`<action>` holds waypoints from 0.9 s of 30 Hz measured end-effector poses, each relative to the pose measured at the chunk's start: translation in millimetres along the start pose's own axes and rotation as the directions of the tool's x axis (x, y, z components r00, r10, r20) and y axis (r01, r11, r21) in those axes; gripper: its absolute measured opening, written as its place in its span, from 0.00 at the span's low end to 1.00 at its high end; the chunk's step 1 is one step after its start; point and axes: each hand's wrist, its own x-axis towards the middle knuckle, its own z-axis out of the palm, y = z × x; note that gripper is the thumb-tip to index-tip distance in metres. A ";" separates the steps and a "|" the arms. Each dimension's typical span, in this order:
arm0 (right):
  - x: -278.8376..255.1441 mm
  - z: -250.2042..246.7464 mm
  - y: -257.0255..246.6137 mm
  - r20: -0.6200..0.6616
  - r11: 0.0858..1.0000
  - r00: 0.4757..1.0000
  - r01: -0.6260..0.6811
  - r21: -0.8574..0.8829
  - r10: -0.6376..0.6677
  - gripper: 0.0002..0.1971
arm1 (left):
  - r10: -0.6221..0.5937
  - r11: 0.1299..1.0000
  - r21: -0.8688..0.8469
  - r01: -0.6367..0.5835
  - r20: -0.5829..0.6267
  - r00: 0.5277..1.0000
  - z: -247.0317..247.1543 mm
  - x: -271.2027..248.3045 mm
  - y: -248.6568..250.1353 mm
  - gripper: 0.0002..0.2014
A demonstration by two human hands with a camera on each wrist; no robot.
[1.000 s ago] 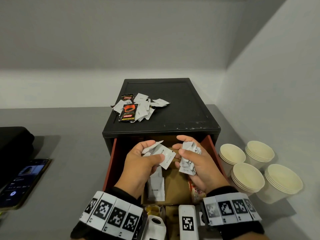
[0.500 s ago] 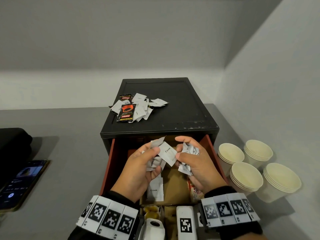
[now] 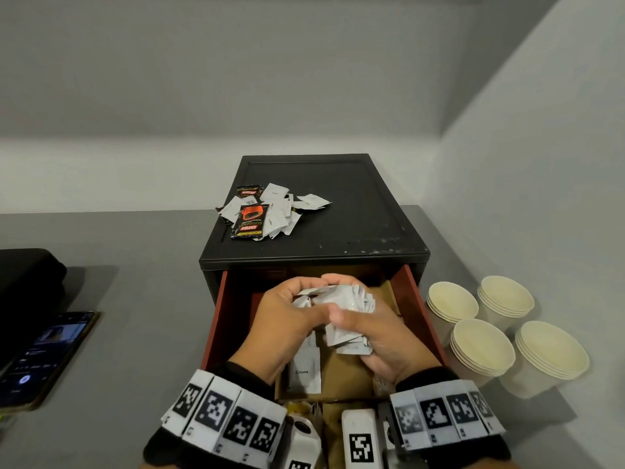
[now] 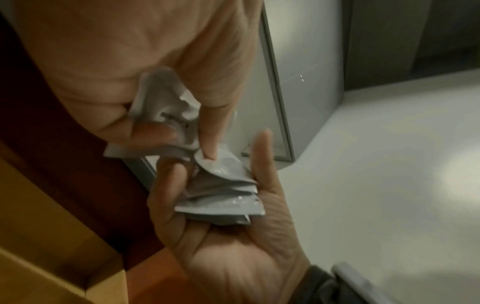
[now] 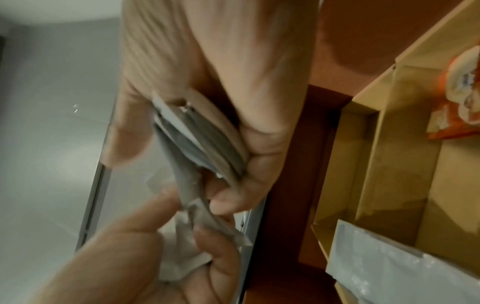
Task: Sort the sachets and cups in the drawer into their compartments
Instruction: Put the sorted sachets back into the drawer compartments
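Both hands meet above the open red drawer [image 3: 216,319]. My right hand [image 3: 351,319] grips a fanned stack of white sachets [image 3: 355,299], seen edge-on in the right wrist view [image 5: 205,144]. My left hand [image 3: 304,299] pinches a few crumpled white sachets [image 4: 166,111], one printed "Cream", and holds them against that stack. One larger Cream sachet [image 3: 304,367] lies in a cardboard compartment [image 3: 348,374] below the hands. Four stacks of paper cups [image 3: 480,346] stand on the table to the right of the drawer.
A loose pile of white and black-red sachets [image 3: 270,213] lies on top of the black cabinet [image 3: 338,214]. Orange sachets [image 5: 462,98] sit in a right-hand compartment. A phone [image 3: 44,357] and a black case [image 3: 27,282] lie at the left. Walls close in behind and right.
The hands have come together: the left hand's sachets, held apart before, now press against the right hand's stack. Both hands sit slightly lower over the drawer.
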 end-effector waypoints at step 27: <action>-1.3 -14.7 -1.3 -0.317 0.967 0.929 0.125 -0.224 -0.194 0.22 | -0.065 0.998 0.001 0.066 -0.054 0.996 -6.0 -0.4 -8.3 0.08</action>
